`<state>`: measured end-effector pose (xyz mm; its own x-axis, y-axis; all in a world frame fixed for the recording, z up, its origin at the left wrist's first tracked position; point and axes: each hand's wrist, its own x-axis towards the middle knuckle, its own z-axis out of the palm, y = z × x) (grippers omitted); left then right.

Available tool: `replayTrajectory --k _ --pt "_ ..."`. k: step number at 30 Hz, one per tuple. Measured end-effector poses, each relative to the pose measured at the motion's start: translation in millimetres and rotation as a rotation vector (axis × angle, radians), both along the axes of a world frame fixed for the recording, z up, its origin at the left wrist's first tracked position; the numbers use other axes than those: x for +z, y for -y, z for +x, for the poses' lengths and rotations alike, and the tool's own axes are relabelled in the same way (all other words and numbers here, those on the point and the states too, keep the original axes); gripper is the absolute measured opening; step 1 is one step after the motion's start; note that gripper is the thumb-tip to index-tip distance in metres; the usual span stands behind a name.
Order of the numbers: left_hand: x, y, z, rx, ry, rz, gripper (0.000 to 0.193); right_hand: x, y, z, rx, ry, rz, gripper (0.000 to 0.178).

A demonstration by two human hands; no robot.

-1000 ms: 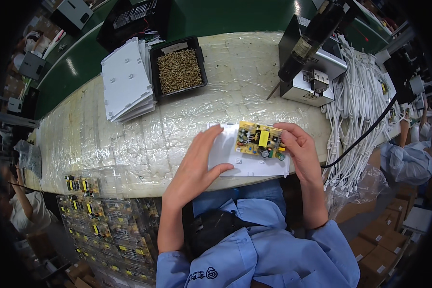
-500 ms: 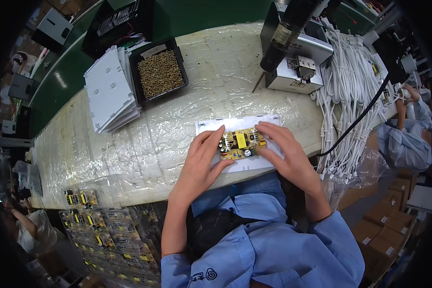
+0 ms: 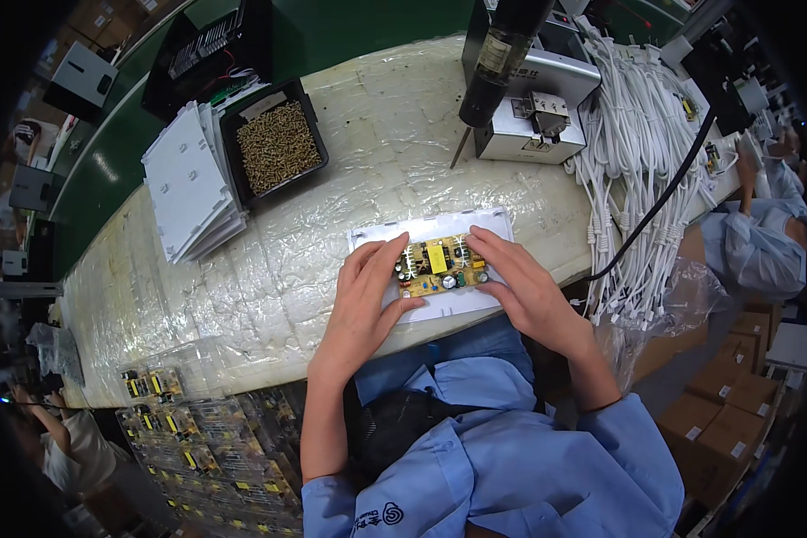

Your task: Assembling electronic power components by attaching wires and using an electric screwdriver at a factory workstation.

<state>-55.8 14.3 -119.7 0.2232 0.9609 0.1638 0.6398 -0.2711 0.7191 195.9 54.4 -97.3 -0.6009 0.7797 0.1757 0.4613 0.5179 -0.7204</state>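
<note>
A yellow circuit board (image 3: 438, 262) with a yellow-wrapped transformer, round capacitors and pale metal fins lies over a flat white plastic panel (image 3: 453, 308) at the bench's near edge. My left hand (image 3: 359, 291) grips the board's left end, thumb at the near corner and fingertips at the far one. At its right end, my right hand (image 3: 531, 291) holds it the same way, between thumb and forefinger. Clips show along the panel's rims. Whether the board rests fully on the panel, I cannot tell.
Left of centre stand a stack of white panels (image 3: 186, 184) and a black bin of brass screws (image 3: 278, 148). A hanging electric screwdriver (image 3: 493, 76) points down near a silver screw feeder (image 3: 529, 134). White cables (image 3: 641, 179) heap at right. Clear trays of boards (image 3: 202, 439) sit lower left.
My view has shifted slightly, so the bench items sit a little further left. Both hands stay on the board's ends, with the right thumb now nearer its near right corner.
</note>
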Motion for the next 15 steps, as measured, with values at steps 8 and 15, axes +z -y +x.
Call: replayTrajectory --k 8,15 --pt "-3.5 -2.3 2.8 -0.009 0.031 0.002 0.078 -0.1 2.0 1.9 -0.016 0.011 -0.009 0.060" --pt "-5.0 -0.3 2.2 0.001 -0.001 0.047 0.078 45.3 -33.0 0.1 -0.208 -0.097 0.184 0.063"
